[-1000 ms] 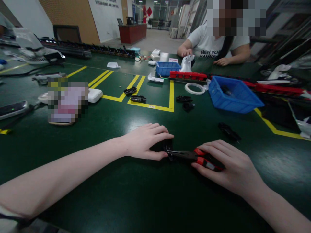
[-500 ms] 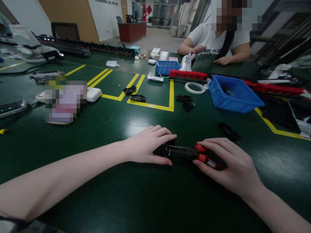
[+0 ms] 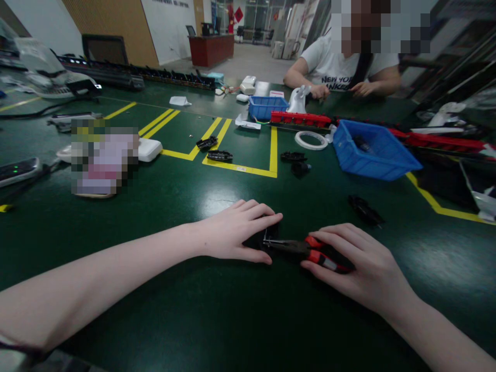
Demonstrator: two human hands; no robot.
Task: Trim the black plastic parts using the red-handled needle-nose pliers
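In the head view, my left hand (image 3: 248, 232) holds a small black part (image 3: 258, 238) against the green table, thumb and fingers on either side of it. Its kind is hard to make out, since the hand covers much of it. My right hand (image 3: 356, 271) grips a pair of long-nose pliers (image 3: 290, 247) by red-and-black handles. The dark jaws point left, and their tips meet a thin metal piece at the black part. More black parts (image 3: 365, 210) of a similar colour lie beyond my right hand.
A blue bin (image 3: 375, 155) with dark pieces stands at the right, near a white tape roll (image 3: 311, 140). Black parts (image 3: 220, 156) lie by yellow tape lines. A blurred-out phone-like item (image 3: 106, 165) is at the left. A co-worker (image 3: 344, 67) sits across the table.
The pliers and my right hand have shifted slightly left, and the handles sit closer together. My left hand has hardly moved. Across the table, the co-worker's hands have moved.
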